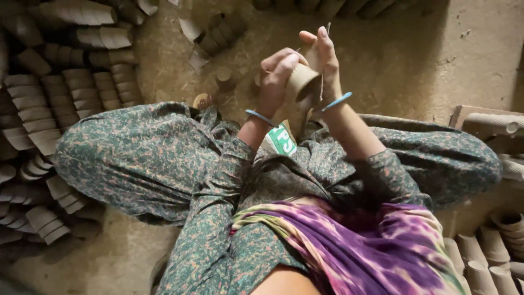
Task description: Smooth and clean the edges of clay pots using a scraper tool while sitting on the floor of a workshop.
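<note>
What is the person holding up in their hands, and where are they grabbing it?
A small brown clay cup. The left hand wraps around its side, and the right hand steadies it from the other side while pinching a thin thread.

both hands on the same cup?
Yes, the left hand wraps the small brown cup from the side while the right hand grips it from behind.

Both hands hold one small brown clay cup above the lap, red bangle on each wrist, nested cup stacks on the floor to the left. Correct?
Not quite: the bangles are light blue, not red, as the head view shows. The rest stands: the left hand and right hand hold one small brown clay cup above the lap, with nested cup stacks on the floor to the left.
</note>
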